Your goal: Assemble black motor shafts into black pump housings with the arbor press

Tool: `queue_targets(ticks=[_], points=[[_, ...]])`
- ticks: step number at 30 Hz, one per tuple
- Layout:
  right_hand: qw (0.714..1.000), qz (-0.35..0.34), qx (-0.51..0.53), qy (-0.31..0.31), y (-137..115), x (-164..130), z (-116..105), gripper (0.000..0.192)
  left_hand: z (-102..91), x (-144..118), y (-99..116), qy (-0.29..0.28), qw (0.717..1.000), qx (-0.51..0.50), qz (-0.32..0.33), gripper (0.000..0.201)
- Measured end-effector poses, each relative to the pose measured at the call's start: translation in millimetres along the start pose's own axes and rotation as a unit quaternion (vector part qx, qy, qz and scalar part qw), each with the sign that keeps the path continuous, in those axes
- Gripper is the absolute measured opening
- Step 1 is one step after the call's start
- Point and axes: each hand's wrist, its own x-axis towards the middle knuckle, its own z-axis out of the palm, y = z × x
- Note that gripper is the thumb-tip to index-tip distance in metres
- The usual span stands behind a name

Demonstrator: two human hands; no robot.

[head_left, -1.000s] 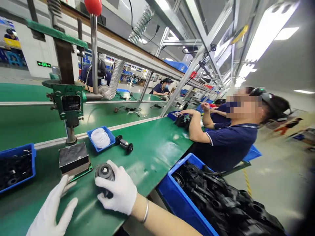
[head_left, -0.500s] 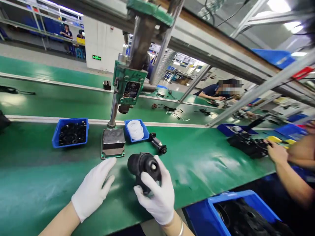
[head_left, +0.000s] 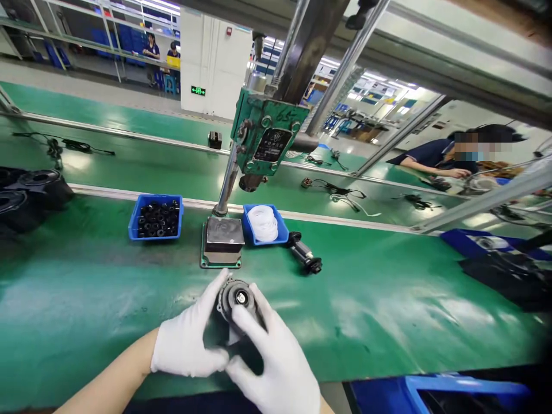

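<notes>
Now both our gloved hands closed on the black round part (head_left: 236, 299) at the near worktop (head_left: 388, 310): the left hand (head_left: 190, 345), flat a moment before, had joined the right hand (head_left: 276, 362), below the green press (head_left: 265, 138).

I can read only "65" handwritten on the green press head (head_left: 267, 135); its nameplate (head_left: 271, 150) and the green wall sign (head_left: 198, 91) stay illegible.
</notes>
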Motion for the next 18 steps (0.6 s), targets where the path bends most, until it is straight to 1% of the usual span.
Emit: queue_targets(ticks=[1,2,4,6,7,8,9,10,11,13,14,15,16,18], points=[[0.999,0.025,0.034,0.001,1,3,-3,0.066,2.3,2,3,0.001,0.999,-0.030,-0.016,0.127],[0.996,0.054,0.075,0.011,3,8,-5,0.066,6.0,5,5,0.017,0.998,-0.052,-0.031,0.131],[0.978,0.100,0.184,0.021,9,19,-5,0.062,16.1,12,9,0.076,0.993,-0.070,-0.050,0.131],[0.952,0.112,0.284,0.008,15,27,-1,0.057,26.5,19,10,0.138,0.987,-0.068,-0.048,0.123],[0.944,0.113,0.309,0.005,19,29,0,0.054,30.3,21,10,0.161,0.984,-0.065,-0.042,0.119],[0.940,0.110,0.322,0.015,22,29,0,0.049,32.9,22,9,0.177,0.982,-0.061,-0.038,0.116],[0.934,0.113,0.336,0.041,25,28,-1,0.038,33.9,23,8,0.188,0.980,-0.056,-0.035,0.115],[0.920,0.124,0.363,0.082,28,26,-3,0.027,33.7,23,7,0.197,0.978,-0.051,-0.035,0.116],[0.895,0.140,0.403,0.128,31,24,-5,0.027,32.5,22,7,0.201,0.978,-0.047,-0.037,0.117],[0.830,0.183,0.480,0.218,34,23,-7,0.039,28.9,21,6,0.192,0.980,-0.044,-0.041,0.117],[0.809,0.204,0.497,0.238,34,25,-7,0.037,27.3,20,7,0.184,0.981,-0.043,-0.043,0.117],[0.806,0.218,0.498,0.233,33,28,-5,0.030,26.1,20,7,0.177,0.982,-0.043,-0.045,0.117],[0.820,0.219,0.488,0.202,31,31,-2,0.026,25.5,21,8,0.173,0.983,-0.043,-0.047,0.117],[0.864,0.198,0.450,0.108,28,38,4,0.038,25.3,22,9,0.174,0.982,-0.049,-0.046,0.118]])
